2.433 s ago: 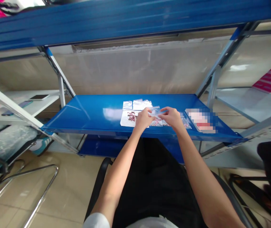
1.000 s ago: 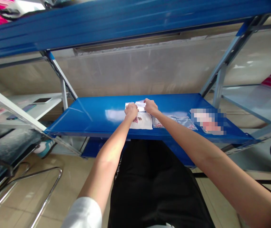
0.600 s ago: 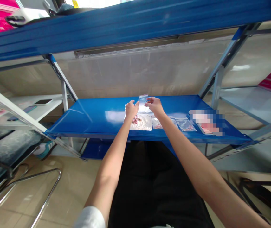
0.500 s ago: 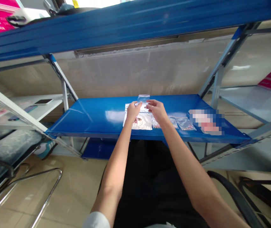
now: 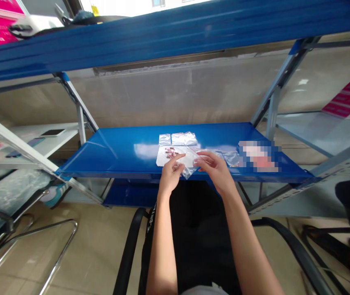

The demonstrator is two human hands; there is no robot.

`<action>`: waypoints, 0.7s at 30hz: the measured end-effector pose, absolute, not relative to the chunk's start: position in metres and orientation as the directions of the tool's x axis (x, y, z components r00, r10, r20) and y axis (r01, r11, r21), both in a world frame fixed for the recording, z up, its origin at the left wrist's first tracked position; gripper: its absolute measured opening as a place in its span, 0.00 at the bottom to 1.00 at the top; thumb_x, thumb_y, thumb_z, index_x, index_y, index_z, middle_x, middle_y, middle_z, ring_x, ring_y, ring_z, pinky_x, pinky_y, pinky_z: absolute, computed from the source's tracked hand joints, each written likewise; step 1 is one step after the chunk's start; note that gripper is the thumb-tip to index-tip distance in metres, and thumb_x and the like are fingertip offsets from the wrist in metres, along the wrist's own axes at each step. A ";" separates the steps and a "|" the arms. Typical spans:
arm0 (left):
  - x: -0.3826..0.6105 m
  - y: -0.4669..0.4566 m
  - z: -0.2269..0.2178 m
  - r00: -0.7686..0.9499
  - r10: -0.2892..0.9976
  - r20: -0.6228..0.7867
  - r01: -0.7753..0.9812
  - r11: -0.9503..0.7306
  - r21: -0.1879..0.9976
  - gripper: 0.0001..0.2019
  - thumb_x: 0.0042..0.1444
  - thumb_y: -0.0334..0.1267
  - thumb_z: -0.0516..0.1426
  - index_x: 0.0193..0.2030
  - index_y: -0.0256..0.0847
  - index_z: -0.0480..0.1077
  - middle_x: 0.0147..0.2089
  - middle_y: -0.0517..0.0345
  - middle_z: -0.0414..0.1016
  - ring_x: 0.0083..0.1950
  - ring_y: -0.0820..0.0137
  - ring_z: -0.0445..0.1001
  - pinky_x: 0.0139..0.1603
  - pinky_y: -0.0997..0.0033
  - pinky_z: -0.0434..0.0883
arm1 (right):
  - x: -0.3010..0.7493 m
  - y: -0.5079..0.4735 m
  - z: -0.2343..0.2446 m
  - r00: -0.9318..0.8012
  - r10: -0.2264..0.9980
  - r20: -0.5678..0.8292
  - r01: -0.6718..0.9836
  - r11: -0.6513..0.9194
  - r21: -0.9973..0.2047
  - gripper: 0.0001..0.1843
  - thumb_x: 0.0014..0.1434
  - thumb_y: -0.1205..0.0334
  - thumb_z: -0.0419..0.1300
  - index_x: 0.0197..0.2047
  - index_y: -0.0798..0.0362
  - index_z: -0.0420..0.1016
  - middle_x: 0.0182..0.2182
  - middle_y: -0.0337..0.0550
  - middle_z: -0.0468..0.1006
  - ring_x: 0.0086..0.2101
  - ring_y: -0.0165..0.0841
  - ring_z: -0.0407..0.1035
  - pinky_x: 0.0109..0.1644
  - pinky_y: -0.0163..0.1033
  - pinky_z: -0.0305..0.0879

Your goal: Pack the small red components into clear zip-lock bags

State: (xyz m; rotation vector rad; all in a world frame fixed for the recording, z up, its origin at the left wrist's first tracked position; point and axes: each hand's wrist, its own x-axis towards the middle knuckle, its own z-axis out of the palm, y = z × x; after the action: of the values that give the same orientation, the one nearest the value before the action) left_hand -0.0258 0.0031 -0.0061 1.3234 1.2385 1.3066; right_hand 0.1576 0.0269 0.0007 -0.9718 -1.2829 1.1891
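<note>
Clear zip bag (image 5: 190,164) is held over a blue steel shelf (image 5: 116,157), between the person's two hands and partly over a white sheet (image 5: 163,157). Left hand (image 5: 171,175) pinches the bag's left edge between thumb and forefinger; right hand (image 5: 215,170), fingers pressed together, pinches its right corner. Further clear bags (image 5: 179,139) lie beyond the sheet, and small reddish pieces (image 5: 171,153) sit on it.

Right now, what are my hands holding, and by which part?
A clear plastic bag, held by its opposite edges between the left hand and right hand.
</note>
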 end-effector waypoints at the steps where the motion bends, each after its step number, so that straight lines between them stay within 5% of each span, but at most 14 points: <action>1: -0.027 0.003 -0.007 -0.036 0.992 0.121 0.049 -0.120 0.992 0.23 0.62 0.36 0.61 0.64 0.45 0.75 0.38 0.57 0.76 0.34 0.73 0.76 0.33 0.76 0.72 | 0.155 0.029 -0.002 -0.075 0.981 0.177 -0.075 0.171 -0.982 0.25 0.51 0.45 0.73 0.48 0.48 0.77 0.36 0.43 0.84 0.39 0.42 0.81 0.37 0.41 0.75; 7: -0.037 -0.002 -0.013 -0.023 0.996 0.092 -0.109 -0.094 0.990 0.37 0.53 0.36 0.69 0.71 0.49 0.68 0.44 0.59 0.76 0.36 0.75 0.77 0.40 0.75 0.76 | 0.142 0.036 -0.012 -0.005 0.984 0.179 -0.072 0.178 -0.981 0.21 0.49 0.45 0.73 0.37 0.48 0.74 0.28 0.41 0.81 0.33 0.41 0.81 0.34 0.41 0.76; 10: -0.047 -0.004 -0.011 -0.067 0.993 0.097 -0.067 -0.101 0.993 0.34 0.54 0.34 0.67 0.69 0.47 0.70 0.39 0.60 0.76 0.35 0.75 0.76 0.43 0.71 0.78 | 0.139 0.039 -0.010 -0.003 0.981 0.193 -0.041 0.192 -0.980 0.22 0.49 0.42 0.74 0.35 0.49 0.73 0.26 0.41 0.79 0.31 0.41 0.80 0.33 0.42 0.77; 15: -0.060 -0.010 0.011 -0.254 0.927 0.276 0.407 -0.157 0.900 0.29 0.57 0.36 0.66 0.67 0.49 0.72 0.52 0.51 0.78 0.49 0.62 0.80 0.52 0.61 0.78 | 0.131 0.047 -0.004 -0.040 0.977 0.208 0.054 0.210 -0.976 0.23 0.51 0.40 0.72 0.32 0.50 0.73 0.25 0.41 0.78 0.29 0.40 0.80 0.29 0.39 0.72; 18: -0.056 -0.008 0.026 -0.101 0.887 0.451 0.715 -0.250 0.653 0.34 0.56 0.39 0.68 0.70 0.50 0.68 0.64 0.47 0.73 0.66 0.53 0.71 0.66 0.54 0.70 | 0.121 0.053 0.001 -0.137 0.962 0.234 0.118 0.251 -0.961 0.21 0.53 0.42 0.71 0.31 0.50 0.73 0.25 0.42 0.78 0.29 0.39 0.79 0.28 0.37 0.68; 21: -0.046 -0.001 0.031 0.004 0.905 0.425 0.842 -0.232 0.486 0.38 0.57 0.44 0.68 0.74 0.48 0.62 0.68 0.44 0.70 0.71 0.50 0.66 0.71 0.48 0.62 | 0.112 0.059 0.006 -0.204 0.935 0.288 0.218 0.331 -0.918 0.16 0.56 0.46 0.68 0.30 0.50 0.74 0.24 0.41 0.78 0.27 0.37 0.75 0.30 0.38 0.66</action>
State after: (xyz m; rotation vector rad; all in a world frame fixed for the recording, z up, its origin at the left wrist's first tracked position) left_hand -0.0460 -0.0009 0.0306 2.1582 1.8868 1.0412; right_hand 0.1115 0.0588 0.0061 -1.0552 -1.6527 0.9542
